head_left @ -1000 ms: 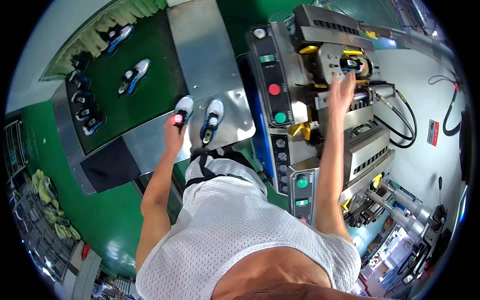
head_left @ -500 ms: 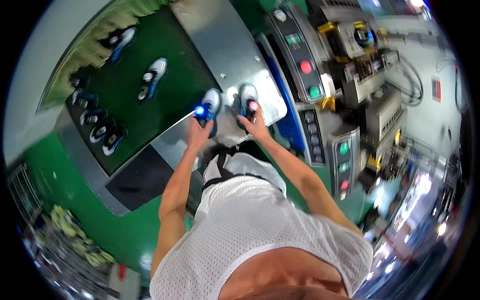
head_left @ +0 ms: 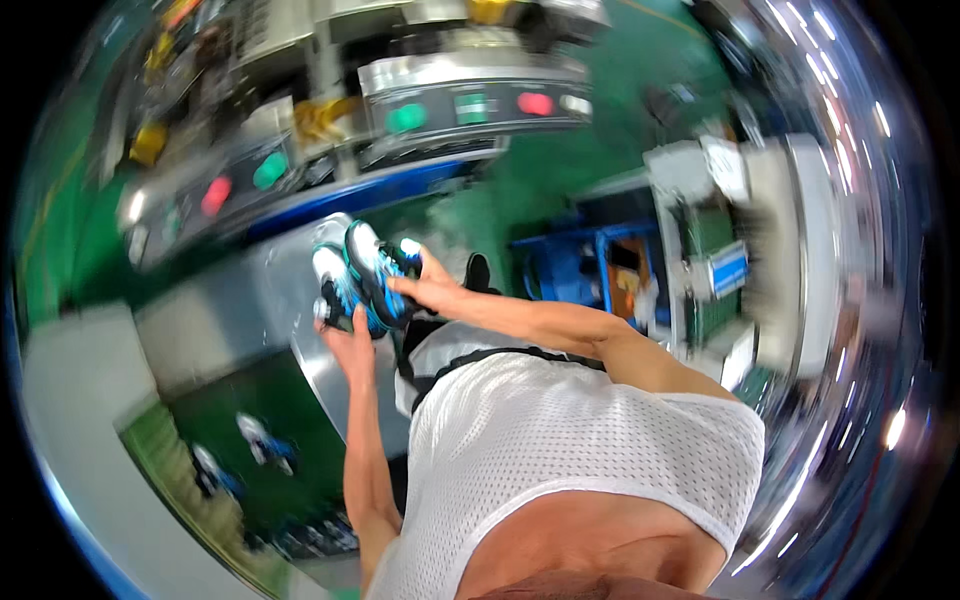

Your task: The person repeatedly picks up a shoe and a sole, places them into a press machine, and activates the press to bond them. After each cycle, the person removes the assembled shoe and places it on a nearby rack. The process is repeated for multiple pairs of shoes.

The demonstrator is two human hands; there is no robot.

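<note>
My left hand (head_left: 345,335) grips a white, blue and black shoe (head_left: 332,283) from below. My right hand (head_left: 428,288) holds a second shoe (head_left: 372,270) of the same colours, pressed against the first. Both shoes are lifted above the curved grey metal table (head_left: 240,320) in front of my chest. The whole picture is blurred by head motion.
A machine with a control panel of green and red buttons (head_left: 470,108) stands ahead. A second panel (head_left: 235,185) is at the left. A green conveyor (head_left: 250,460) with more shoes lies at the lower left. A blue rack (head_left: 580,265) and white cabinet (head_left: 740,260) stand to the right.
My right hand left the machine and came down to the shoes on the table. Both hands have lifted the two shoes together, and my head has turned to the right.
</note>
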